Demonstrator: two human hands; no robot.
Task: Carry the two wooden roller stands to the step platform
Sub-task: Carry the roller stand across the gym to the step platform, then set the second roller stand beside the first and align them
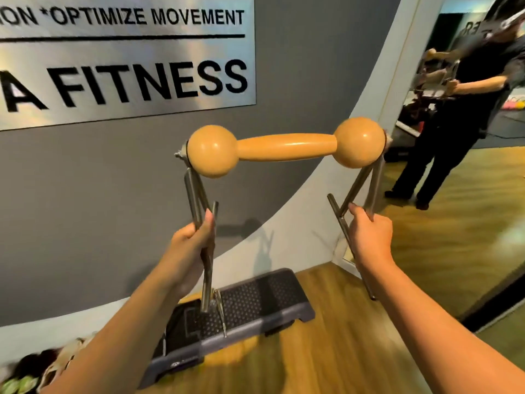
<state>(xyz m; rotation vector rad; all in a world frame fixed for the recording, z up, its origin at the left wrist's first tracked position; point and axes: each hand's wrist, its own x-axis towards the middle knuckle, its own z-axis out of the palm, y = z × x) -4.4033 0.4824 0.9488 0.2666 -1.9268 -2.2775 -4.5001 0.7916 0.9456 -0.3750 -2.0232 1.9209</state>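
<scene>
Roller stand, a wooden bar with a ball at each end on metal legs, is held up in the air in front of a grey wall with a metal sign. Left hand grips the left legs; right hand grips the right legs. Step platform lies on the wood floor below, against the wall.

The roller stand had a light wooden bar with a ball at each end, set on thin metal legs, and was up in the air. The dark step platform lay below on the wooden floor, by the wall.
</scene>
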